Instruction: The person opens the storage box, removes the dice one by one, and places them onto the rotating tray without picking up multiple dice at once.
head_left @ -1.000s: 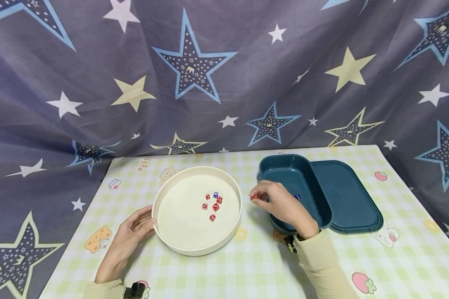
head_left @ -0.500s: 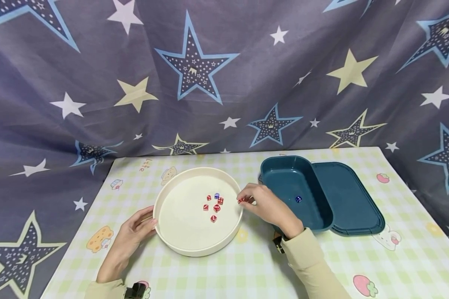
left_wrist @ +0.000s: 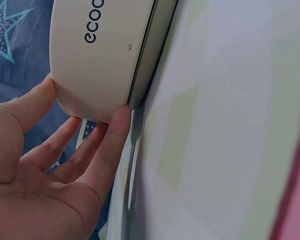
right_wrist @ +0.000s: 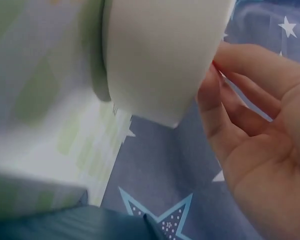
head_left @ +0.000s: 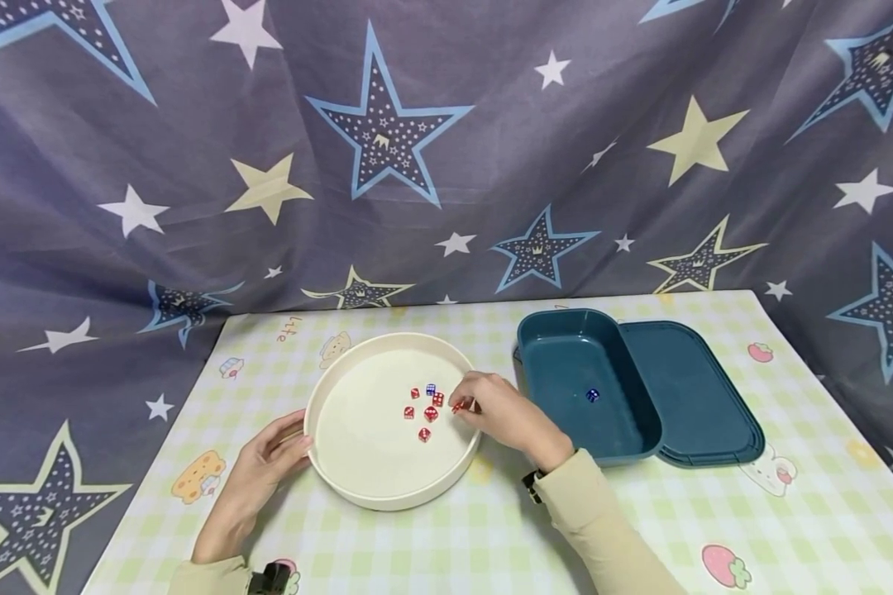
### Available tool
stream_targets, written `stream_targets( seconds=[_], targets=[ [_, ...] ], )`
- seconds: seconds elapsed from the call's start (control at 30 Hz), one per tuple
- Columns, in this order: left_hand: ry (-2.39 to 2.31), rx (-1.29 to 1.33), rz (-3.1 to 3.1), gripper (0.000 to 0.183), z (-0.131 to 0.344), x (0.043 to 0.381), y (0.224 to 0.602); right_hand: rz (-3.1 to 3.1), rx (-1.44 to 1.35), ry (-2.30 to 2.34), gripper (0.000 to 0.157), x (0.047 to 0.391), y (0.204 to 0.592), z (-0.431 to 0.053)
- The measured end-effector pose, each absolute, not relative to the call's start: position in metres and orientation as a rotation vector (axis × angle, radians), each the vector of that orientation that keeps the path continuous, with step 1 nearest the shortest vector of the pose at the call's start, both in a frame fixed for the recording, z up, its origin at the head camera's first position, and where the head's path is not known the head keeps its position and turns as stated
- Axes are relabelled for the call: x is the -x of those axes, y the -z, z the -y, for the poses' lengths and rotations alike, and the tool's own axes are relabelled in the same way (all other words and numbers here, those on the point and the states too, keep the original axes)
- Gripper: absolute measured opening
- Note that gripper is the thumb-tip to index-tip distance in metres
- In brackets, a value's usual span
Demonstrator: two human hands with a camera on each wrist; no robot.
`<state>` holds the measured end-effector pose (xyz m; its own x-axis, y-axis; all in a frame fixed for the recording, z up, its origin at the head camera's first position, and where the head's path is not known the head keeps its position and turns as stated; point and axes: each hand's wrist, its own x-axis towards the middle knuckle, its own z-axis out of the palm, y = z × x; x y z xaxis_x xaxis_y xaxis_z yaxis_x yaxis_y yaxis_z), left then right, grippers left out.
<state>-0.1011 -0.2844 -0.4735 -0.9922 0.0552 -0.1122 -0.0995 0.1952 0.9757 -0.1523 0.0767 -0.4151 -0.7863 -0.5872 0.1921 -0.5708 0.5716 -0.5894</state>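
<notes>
My left hand [head_left: 264, 463] rests against the left side of a round cream tray [head_left: 357, 463]. In the left wrist view its fairly straight fingers [left_wrist: 97, 157] and thumb touch the tray's outer wall. Inside the tray lie several red dice [head_left: 431, 414] and a blue die [head_left: 431, 389], grouped right of centre. My right hand [head_left: 508, 417] reaches over the tray's right rim and pinches a red die [head_left: 457, 407] between thumb and fingertips, just right of that group. In the right wrist view the tray wall stands beside the fingertips and mostly hides the die.
A dark teal rectangular box [head_left: 565, 355] stands right of the tray with one blue die [head_left: 592, 396] inside. Its matching lid [head_left: 688, 397] lies beside it on the right. A checked tablecloth [head_left: 417, 549] covers the table, and a star-patterned curtain [head_left: 476, 74] hangs behind.
My right hand has moved left from over the teal box to inside the tray's right rim, carrying the red die. The left hand has stayed against the tray.
</notes>
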Motion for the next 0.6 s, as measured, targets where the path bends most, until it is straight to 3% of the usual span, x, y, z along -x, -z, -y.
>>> stream_targets(
  seconds=[0.6],
  targets=[
    [-1.931,0.025,-2.331,0.061,0.284,0.100,0.472,-2.747,1.029,0.996,0.008,0.157,0.428,-0.064]
  ],
)
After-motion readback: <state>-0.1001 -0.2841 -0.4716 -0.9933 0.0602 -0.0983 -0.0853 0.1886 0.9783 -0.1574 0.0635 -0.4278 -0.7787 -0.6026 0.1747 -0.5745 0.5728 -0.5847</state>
